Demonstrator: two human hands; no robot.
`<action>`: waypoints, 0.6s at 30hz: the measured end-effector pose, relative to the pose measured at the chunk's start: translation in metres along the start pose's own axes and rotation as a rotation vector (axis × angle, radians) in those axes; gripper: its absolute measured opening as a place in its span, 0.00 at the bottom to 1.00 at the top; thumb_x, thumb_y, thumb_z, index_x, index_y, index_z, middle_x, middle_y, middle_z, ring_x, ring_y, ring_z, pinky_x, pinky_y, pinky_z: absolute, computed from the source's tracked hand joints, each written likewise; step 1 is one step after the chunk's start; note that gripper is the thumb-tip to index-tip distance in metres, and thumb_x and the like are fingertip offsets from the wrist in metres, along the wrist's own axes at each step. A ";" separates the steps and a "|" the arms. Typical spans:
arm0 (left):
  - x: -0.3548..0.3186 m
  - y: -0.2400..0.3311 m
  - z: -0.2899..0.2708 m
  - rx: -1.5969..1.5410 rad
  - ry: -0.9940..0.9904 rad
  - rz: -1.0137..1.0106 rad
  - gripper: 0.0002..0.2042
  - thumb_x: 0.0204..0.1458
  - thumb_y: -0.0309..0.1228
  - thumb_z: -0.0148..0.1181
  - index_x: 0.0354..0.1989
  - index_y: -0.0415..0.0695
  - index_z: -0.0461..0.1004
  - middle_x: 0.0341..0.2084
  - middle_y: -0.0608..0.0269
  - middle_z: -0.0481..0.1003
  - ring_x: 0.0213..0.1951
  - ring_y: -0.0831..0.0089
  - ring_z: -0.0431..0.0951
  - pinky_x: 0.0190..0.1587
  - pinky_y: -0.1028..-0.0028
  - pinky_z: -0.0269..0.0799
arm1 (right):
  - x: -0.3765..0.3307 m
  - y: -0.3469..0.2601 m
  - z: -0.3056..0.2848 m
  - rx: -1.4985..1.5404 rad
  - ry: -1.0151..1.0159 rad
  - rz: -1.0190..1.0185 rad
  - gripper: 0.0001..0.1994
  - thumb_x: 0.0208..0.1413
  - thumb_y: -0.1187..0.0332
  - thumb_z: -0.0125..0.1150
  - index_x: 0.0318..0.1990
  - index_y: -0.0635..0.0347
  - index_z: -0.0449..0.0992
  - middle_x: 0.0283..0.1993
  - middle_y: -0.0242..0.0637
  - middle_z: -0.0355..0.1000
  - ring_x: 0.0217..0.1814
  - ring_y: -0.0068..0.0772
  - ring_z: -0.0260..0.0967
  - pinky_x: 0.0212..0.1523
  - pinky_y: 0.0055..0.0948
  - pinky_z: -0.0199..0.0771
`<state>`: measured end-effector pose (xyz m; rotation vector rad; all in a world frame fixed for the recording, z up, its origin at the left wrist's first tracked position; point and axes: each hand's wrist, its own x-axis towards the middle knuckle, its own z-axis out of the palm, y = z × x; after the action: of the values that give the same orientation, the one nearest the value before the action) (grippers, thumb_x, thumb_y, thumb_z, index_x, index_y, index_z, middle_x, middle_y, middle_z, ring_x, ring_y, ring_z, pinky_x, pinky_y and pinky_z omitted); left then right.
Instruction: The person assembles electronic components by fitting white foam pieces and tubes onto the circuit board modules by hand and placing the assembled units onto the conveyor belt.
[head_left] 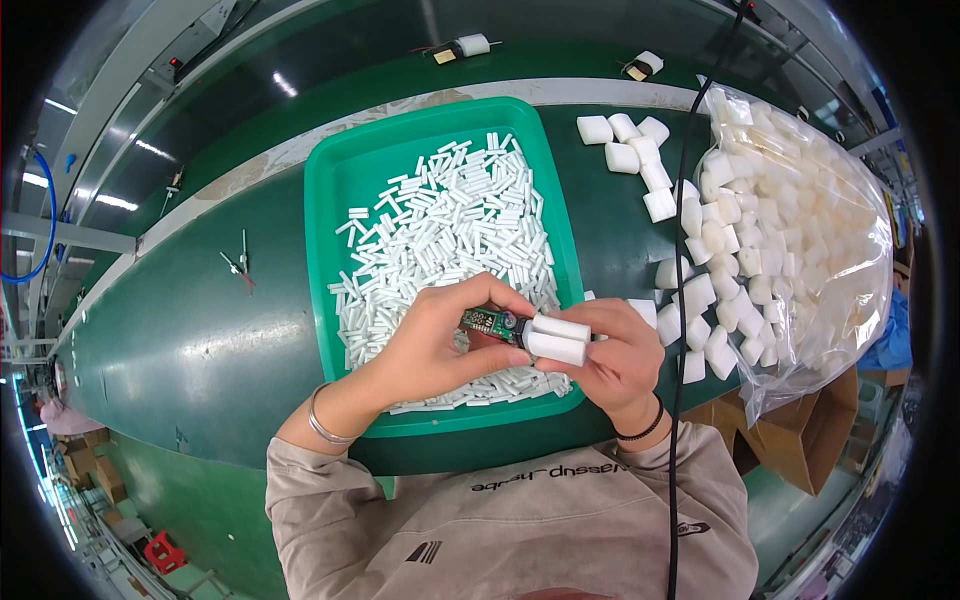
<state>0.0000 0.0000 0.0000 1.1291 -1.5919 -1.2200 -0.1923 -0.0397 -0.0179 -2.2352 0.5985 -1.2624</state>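
- Black cable (674,520) is seen foremost.
- Circuit board (488,321) is gripped by left hand (450,335).
- White cylinders (556,348) are pinched by right hand (622,352).
- Both are held over green tray (318,220).

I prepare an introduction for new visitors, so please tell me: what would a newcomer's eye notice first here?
Probably the green tray in the middle first, heaped with short white sticks. Then the clear plastic bag at the right, full of chunky white pieces. Over the tray's near right part, the left hand grips a small circuit board and the right hand two white cylinders.
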 end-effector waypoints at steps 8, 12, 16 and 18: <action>0.001 0.000 0.004 0.110 0.092 0.011 0.15 0.38 0.26 0.64 0.36 0.39 0.69 0.30 0.61 0.73 0.30 0.77 0.74 0.26 0.81 0.71 | 0.001 0.005 0.006 0.266 0.106 0.157 0.13 0.32 0.70 0.69 0.24 0.61 0.68 0.33 0.40 0.73 0.28 0.33 0.69 0.26 0.24 0.67; -0.001 -0.002 0.006 0.196 0.132 0.065 0.15 0.38 0.27 0.64 0.35 0.39 0.69 0.30 0.61 0.73 0.26 0.77 0.75 0.23 0.81 0.71 | -0.001 -0.008 0.015 0.630 0.283 0.507 0.14 0.33 0.75 0.68 0.29 0.62 0.70 0.34 0.40 0.73 0.30 0.30 0.69 0.29 0.23 0.68; -0.002 0.001 0.004 0.193 0.132 0.003 0.15 0.36 0.24 0.65 0.35 0.39 0.69 0.29 0.60 0.74 0.29 0.74 0.75 0.29 0.79 0.70 | -0.002 0.001 0.012 0.444 0.057 0.403 0.14 0.34 0.77 0.66 0.33 0.64 0.72 0.35 0.39 0.73 0.32 0.29 0.68 0.33 0.22 0.68; -0.001 0.005 0.004 0.134 0.139 -0.087 0.16 0.34 0.22 0.66 0.34 0.39 0.71 0.29 0.60 0.74 0.33 0.75 0.75 0.35 0.79 0.69 | -0.005 0.008 0.014 0.382 -0.002 0.308 0.20 0.34 0.75 0.67 0.39 0.65 0.70 0.40 0.40 0.71 0.33 0.26 0.67 0.32 0.21 0.67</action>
<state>-0.0041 0.0028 0.0042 1.3513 -1.5504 -1.0782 -0.1841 -0.0401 -0.0323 -1.7558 0.6146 -1.1095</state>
